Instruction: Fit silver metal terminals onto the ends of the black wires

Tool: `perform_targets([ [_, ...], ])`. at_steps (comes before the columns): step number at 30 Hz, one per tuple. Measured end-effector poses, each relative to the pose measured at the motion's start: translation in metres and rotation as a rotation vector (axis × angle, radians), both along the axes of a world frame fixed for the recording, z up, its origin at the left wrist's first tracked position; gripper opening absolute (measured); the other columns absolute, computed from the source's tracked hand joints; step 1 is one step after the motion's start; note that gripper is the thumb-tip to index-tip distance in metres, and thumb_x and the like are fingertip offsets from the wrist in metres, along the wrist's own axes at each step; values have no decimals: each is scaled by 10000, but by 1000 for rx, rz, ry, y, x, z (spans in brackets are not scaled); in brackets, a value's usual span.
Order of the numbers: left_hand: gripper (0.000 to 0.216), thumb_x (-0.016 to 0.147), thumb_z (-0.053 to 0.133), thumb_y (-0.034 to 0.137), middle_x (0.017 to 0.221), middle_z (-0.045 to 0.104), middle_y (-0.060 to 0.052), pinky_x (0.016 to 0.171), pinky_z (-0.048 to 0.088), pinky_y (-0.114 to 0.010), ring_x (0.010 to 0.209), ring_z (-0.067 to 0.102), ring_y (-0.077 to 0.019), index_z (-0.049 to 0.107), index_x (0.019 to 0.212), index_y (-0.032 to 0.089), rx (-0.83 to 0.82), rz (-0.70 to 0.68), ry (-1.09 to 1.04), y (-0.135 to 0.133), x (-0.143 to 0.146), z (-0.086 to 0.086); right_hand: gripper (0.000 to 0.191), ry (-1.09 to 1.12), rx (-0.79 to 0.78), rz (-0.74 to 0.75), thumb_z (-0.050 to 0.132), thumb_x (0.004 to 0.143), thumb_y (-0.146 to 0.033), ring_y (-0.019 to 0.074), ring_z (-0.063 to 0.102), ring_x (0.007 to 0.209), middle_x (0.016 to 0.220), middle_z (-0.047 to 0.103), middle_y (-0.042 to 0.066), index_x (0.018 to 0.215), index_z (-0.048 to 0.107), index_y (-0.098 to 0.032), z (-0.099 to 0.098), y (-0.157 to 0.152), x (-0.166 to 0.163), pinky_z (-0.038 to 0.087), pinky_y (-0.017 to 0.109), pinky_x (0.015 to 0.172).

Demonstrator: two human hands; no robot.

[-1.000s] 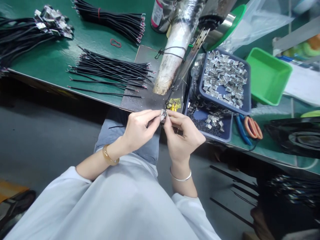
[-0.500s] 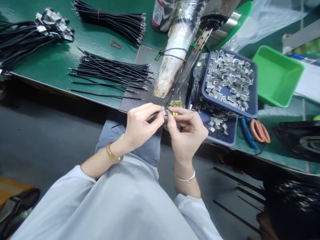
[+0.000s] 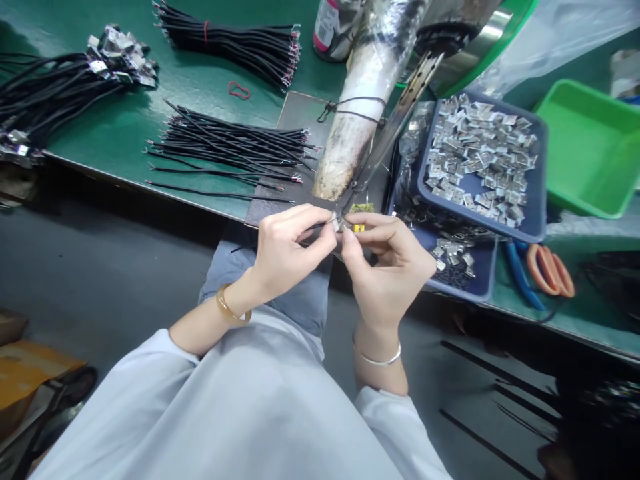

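Observation:
My left hand (image 3: 293, 250) is closed in a pinch around a thin black cable (image 3: 316, 226), whose loose tail shows below the wrist side over my lap. At the cable's end a small silvery metal connector (image 3: 336, 221) sits between the fingertips of both hands. My right hand (image 3: 387, 260) pinches at the connector from the other side, thumb against fingers; the exact grip is too small to make out. Just above the fingertips are the lower end of a perforated metal soldering iron (image 3: 395, 123) and a yellowish sponge pad (image 3: 363, 208). A yellow piece (image 3: 359, 228) shows by the right fingers.
Loose black cables (image 3: 235, 147) lie left on a dark board (image 3: 295, 110). A tied cable bundle (image 3: 235, 50) and finished-looking cables with metal ends (image 3: 123, 57) lie behind. A plastic-wrapped tube (image 3: 350, 127), blue tray of metal shells (image 3: 537, 180), green tray (image 3: 590, 147) and orange-handled tool (image 3: 550, 270) stand around.
The whole view has shifted slightly, so the table's contents appear further right. Both hands stay together at the connector, with only small finger movement.

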State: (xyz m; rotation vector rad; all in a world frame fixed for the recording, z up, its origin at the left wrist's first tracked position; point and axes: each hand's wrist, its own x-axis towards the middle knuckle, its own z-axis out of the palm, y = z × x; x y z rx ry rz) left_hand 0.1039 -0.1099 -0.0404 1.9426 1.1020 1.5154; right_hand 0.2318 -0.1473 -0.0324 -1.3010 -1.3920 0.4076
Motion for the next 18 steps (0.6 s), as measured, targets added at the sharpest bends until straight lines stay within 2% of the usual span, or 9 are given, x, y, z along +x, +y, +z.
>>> perform_targets([
  [6, 119, 824, 618, 62, 657, 671, 2, 477, 377, -134, 565, 563, -52, 704, 757, 109, -61, -42, 38, -5, -2, 0, 133, -56, -8, 1, 679, 850, -114, 121, 734, 824, 936, 759, 8, 778, 616, -207, -1, -8, 1, 615, 214, 665],
  [13, 144, 862, 584, 88, 653, 657, 18, 551, 402, -187, 560, 550, -66, 666, 760, 146, -14, -74, 117, -12, -6, 4, 113, -88, -6, -14, 698, 864, -140, 122, 733, 816, 916, 754, 1, 813, 632, -216, 0, -19, 0, 610, 212, 658],
  [16, 225, 903, 520, 100, 626, 622, -3, 546, 376, -245, 553, 539, -106, 635, 718, 154, 78, -161, 362, -23, -9, 12, 72, -6, 1, -84, 684, 897, -181, 89, 682, 627, 870, 748, -9, 876, 627, -221, 3, -27, 6, 551, 191, 536],
  [18, 235, 879, 525, 63, 615, 613, -26, 518, 333, -292, 544, 539, -142, 632, 692, 158, 167, -354, 657, -37, -8, 16, 65, 31, -4, -111, 663, 922, -210, 65, 595, 502, 826, 746, -17, 894, 606, -224, 11, -31, 12, 477, 186, 460],
])
